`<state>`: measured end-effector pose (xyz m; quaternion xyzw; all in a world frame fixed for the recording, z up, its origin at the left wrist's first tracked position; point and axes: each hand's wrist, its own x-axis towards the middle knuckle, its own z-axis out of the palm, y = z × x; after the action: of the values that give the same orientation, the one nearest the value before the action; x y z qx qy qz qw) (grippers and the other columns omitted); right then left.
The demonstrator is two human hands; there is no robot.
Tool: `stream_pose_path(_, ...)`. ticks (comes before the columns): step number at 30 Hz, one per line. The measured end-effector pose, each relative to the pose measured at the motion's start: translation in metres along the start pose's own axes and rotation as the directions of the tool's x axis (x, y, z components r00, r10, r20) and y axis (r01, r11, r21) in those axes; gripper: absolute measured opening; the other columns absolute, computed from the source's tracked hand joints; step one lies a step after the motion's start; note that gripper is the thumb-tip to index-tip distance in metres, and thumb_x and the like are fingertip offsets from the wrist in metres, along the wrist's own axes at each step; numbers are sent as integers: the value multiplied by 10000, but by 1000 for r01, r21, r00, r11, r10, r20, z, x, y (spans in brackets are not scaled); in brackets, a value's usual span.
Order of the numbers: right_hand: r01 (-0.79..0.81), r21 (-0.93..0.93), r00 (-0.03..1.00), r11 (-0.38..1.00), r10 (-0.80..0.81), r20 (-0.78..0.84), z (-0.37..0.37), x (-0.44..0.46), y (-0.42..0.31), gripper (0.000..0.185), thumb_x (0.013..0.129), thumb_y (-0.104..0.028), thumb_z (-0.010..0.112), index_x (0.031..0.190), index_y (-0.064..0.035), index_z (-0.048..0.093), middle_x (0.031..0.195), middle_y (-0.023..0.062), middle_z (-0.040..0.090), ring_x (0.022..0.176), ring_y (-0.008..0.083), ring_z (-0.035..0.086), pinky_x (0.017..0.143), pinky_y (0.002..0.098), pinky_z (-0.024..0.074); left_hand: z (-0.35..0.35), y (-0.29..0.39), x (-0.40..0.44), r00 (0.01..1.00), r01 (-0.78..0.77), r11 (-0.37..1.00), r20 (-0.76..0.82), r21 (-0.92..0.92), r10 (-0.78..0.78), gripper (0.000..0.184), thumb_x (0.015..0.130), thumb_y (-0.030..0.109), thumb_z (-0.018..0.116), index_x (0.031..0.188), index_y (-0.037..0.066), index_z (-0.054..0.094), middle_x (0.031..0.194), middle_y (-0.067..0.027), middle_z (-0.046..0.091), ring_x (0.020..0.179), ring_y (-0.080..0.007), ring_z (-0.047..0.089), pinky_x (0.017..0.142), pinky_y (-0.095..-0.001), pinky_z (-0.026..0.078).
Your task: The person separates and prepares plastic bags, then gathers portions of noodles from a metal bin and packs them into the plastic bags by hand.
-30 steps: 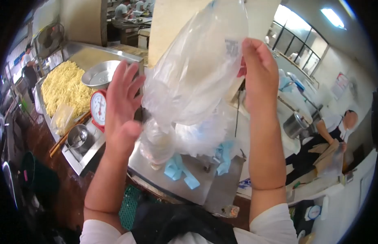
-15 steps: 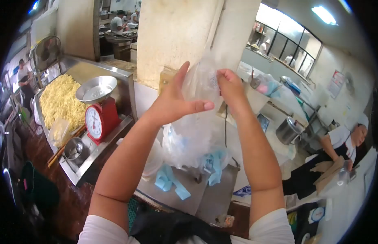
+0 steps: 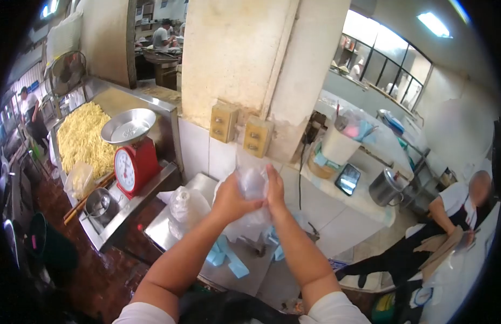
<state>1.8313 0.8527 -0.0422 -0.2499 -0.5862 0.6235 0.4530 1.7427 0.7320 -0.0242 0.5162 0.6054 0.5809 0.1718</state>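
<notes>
Translucent plastic bag (image 3: 252,183) sits pressed between left hand (image 3: 232,198) and right hand (image 3: 275,190), grip cupped around it.

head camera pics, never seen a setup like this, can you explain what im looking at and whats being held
There is no machine here, just a person working with a bare left hand and right hand. The camera is worn on that person's head, so you look forward and down as they do. Between the hands is a clear bag. On the metal table below are a white plastic bundle and blue strips. Off to the left, a red scale with a pan on top stands near a heap of noodles.
</notes>
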Motion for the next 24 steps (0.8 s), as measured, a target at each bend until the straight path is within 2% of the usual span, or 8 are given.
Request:
stream_pose_path(2,-10,-75,991,997,-1,-133,-3,-9,17,519,1013,-414,449,1169,59,593,1083,91,637,1014,162,553,943,289,410,6,-9,-11,994,41,968,-108,248,-15,819,536,228,906,1218,-10,521,1164,-174,594,1093,-302,581,953,-382,449)
stream_pose_path(8,144,-127,990,981,-144,14,-13,-20,47,482,1016,-409,438,1154,14,621,1061,118,675,970,183,614,863,313,465,9,-30,-19,978,-26,929,-183,370,100,967,520,241,919,1314,-11,428,1207,-198,562,1135,-348,550,977,-405,438)
stream_pose_path(10,268,-435,956,860,-293,9,-13,-23,50,440,1018,-384,439,1133,-8,634,1022,137,689,953,190,644,835,317,482,5,-25,-19,981,-42,946,-167,322,101,1004,521,236,919,1342,-10,396,1220,-198,556,1147,-349,543,986,-401,435)
stream_pose_path(14,173,-502,981,847,-196,7,-23,-22,43,431,1020,-370,436,1101,-2,644,987,155,695,945,210,663,844,330,489,10,-47,-16,973,-67,943,-189,326,134,1062,526,217,918,1390,-11,345,1248,-201,543,1164,-353,534,1008,-395,424)
stream_pose_path(17,184,-482,977,857,-108,182,-37,-4,32,422,1018,-359,441,1182,-5,605,1077,158,678,1004,240,652,874,351,485,10,-46,-17,978,-39,947,-181,318,101,1051,530,214,918,1386,-9,350,1272,-203,530,1179,-360,527,1010,-400,421)
stream_pose_path(19,327,-131,943,936,-315,103,-28,-2,10,474,968,-387,538,1267,-19,545,1153,153,650,1034,266,636,879,363,485,11,-45,-15,980,-36,941,-173,336,99,1076,533,226,916,1400,-18,327,1295,-217,513,1196,-363,518,1014,-401,418)
stream_pose_path(22,589,-403,806,701,-473,355,-16,-6,7,628,852,-424,685,1304,-27,503,1179,150,629,1051,282,624,882,374,486,8,-42,-15,988,-4,919,-138,393,64,1129,554,289,901,1429,-42,270,1343,-252,474,1239,-381,484,1038,-402,398)
stream_pose_path(24,508,-422,855,751,-382,349,-3,-22,-4,658,786,-401,738,1283,-30,517,1158,153,636,1043,287,628,882,380,487,3,-34,-15,992,14,903,-118,429,40,1160,570,341,887,1443,-58,236,1366,-273,452,1264,-396,459,1058,-401,382)
